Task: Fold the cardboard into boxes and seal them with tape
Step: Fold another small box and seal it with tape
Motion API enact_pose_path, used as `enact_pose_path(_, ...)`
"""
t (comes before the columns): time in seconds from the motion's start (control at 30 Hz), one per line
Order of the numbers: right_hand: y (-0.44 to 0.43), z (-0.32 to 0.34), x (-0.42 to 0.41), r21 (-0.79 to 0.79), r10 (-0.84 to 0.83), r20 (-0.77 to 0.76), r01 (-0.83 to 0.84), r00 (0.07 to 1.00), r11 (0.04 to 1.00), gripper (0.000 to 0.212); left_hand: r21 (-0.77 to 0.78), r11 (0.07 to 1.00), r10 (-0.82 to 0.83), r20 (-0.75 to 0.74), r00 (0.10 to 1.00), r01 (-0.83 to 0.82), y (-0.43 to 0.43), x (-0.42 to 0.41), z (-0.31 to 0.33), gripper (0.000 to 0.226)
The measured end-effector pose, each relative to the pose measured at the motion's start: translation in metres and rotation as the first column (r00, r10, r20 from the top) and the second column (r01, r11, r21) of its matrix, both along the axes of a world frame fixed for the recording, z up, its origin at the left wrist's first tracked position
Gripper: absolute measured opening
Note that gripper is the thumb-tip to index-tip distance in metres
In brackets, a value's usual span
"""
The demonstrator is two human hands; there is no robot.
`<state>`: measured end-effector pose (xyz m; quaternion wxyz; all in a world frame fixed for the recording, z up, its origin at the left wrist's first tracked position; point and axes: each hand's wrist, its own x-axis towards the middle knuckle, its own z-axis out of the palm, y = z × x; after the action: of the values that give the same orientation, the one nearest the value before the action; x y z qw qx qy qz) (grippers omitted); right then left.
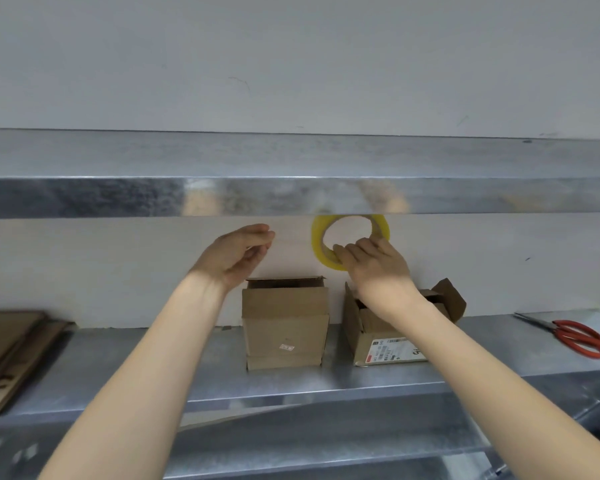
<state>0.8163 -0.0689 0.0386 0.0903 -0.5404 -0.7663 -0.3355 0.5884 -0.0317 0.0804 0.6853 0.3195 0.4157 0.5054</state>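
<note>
One translucent yellow tape roll

Metal, cardboard, plastic tape.
The shelf is mottled, dully reflective metal; left box and right box are matt brown cardboard; the tape roll is glossy, translucent yellow.

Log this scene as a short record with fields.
left hand: raised, fingertips pinched together; whether on tape unclear
right hand: grips tape roll
boxes: plain box and labelled box on shelf, tops open
scissors: shelf's right end
flat cardboard: left end
</note>
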Motion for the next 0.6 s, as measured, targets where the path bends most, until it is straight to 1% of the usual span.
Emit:
enact_pose_path(0.03,0.003,-0.001,0.004,-0.015,-0.039,0.023,0.04,0.999,0.999,0.03,0.002,1.0,0.003,0.026,1.0,-0.003,0.0,-0.006,0.003,0.014)
enact_pose_path(0.07,0.004,0.0,0.006,-0.042,-0.088,0.047,0.09,0.995,0.995,0.033,0.013,1.0,0.002,0.038,0.999,-0.002,0.0,-0.009,0.006,0.014)
enact_pose_path(0.1,0.003,0.0,0.006,-0.118,-0.147,0.057,0.153,0.987,0.981,0.042,0.037,0.999,-0.001,0.022,1.0,0.0,-0.001,-0.01,0.008,0.015)
enact_pose_path(0.13,0.001,0.0,0.005,-0.208,-0.186,0.067,0.196,0.98,0.958,0.054,0.073,0.997,-0.003,-0.028,1.0,0.005,-0.002,-0.008,0.01,0.015)
enact_pose_path(0.17,-0.001,-0.003,0.004,-0.291,-0.222,0.062,0.23,0.973,0.929,0.063,0.117,0.993,0.002,-0.108,0.994,0.01,-0.003,-0.004,0.012,0.016)
enact_pose_path(0.23,-0.003,-0.005,0.001,-0.384,-0.272,-0.008,0.248,0.962,0.889,0.069,0.213,0.977,0.031,-0.234,0.972,0.02,-0.007,0.009,0.02,0.014)
enact_pose_path(0.27,-0.005,-0.005,-0.001,-0.404,-0.291,-0.049,0.248,0.955,0.88,0.07,0.254,0.967,0.045,-0.249,0.967,0.021,-0.009,0.016,0.025,0.014)
enact_pose_path(0.37,-0.006,-0.005,-0.004,-0.397,-0.291,-0.193,0.197,0.937,0.896,0.073,0.341,0.94,0.033,-0.172,0.984,0.029,-0.014,0.037,0.038,0.022)
enact_pose_path(0.43,-0.004,-0.006,-0.003,-0.388,-0.269,-0.304,0.139,0.914,0.911,0.073,0.36,0.932,0.008,-0.115,0.993,0.034,-0.013,0.051,0.041,0.024)
enact_pose_path(0.53,-0.003,-0.004,0.001,-0.35,-0.246,-0.422,0.094,0.872,0.932,0.074,0.315,0.949,-0.01,-0.023,1.0,0.017,-0.014,0.077,0.042,0.026)
enact_pose_path(0.6,-0.003,-0.006,0.005,-0.311,-0.231,-0.457,0.089,0.859,0.946,0.074,0.267,0.963,-0.021,-0.016,1.0,0.025,-0.015,0.093,0.04,0.023)
